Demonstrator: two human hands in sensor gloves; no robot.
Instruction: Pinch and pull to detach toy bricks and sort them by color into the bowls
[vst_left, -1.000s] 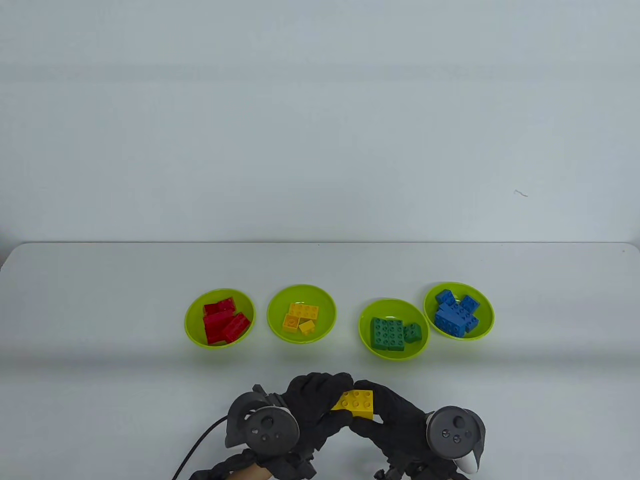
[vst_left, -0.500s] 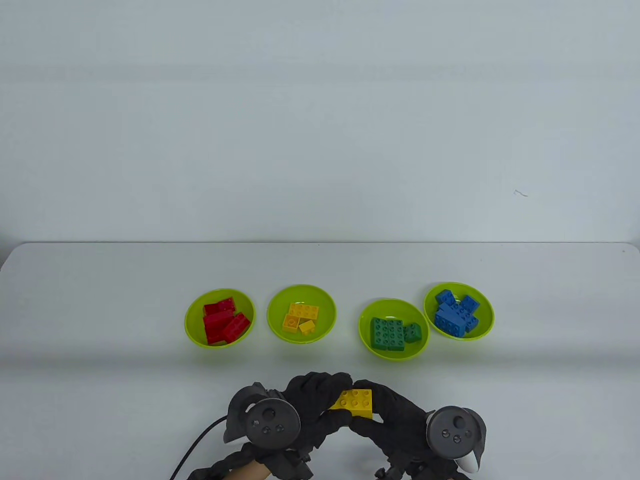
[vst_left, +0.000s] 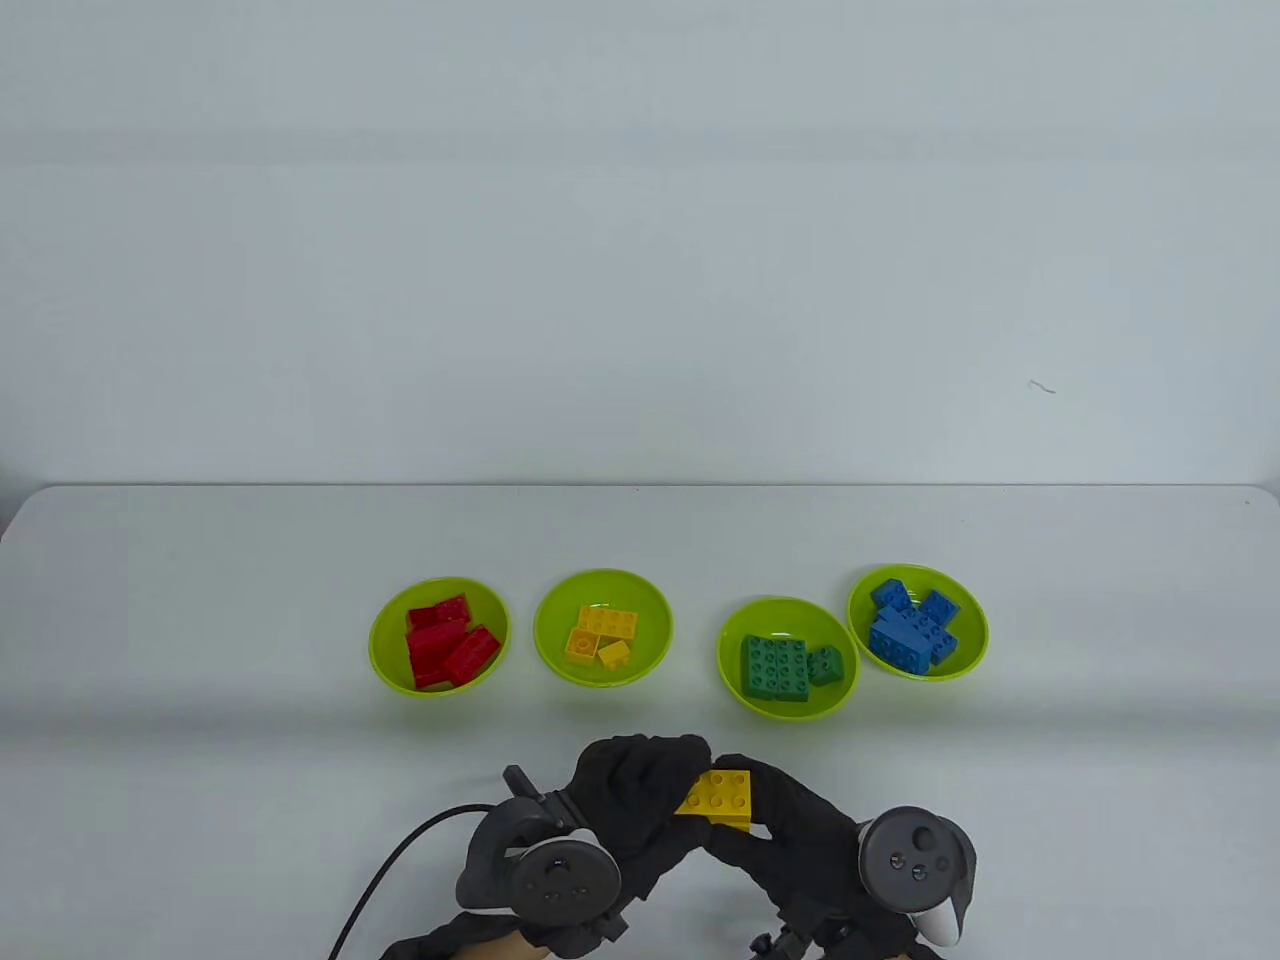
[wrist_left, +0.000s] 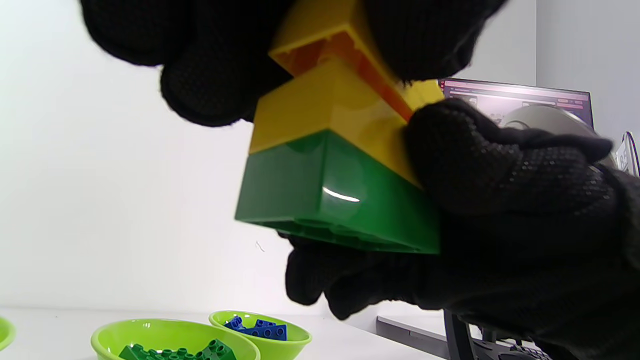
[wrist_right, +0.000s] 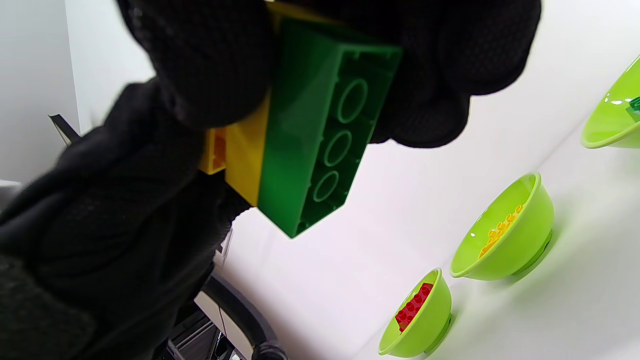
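Observation:
Near the table's front edge both gloved hands hold one small brick stack above the surface. Its top yellow brick (vst_left: 722, 797) (wrist_left: 320, 35) sits tilted, its orange-lit underside lifting off a second yellow brick (wrist_left: 320, 105) (wrist_right: 245, 155). A green brick (wrist_left: 340, 200) (wrist_right: 325, 130) forms the bottom layer. My left hand (vst_left: 655, 795) grips the top yellow brick with curled fingers (wrist_left: 215, 75). My right hand (vst_left: 765, 815) wraps the lower yellow and green bricks, fingers (wrist_right: 210, 60) curled around them.
Four lime bowls stand in a row behind the hands: one with red bricks (vst_left: 385, 640), one with yellow (vst_left: 652, 612), one with green (vst_left: 733, 625), one with blue (vst_left: 972, 622). A black cable (vst_left: 390, 880) trails from the left wrist.
Both hands and the stack have shifted slightly right and away from the front edge. The left tracker has dropped lower and the top yellow brick looks more tilted.

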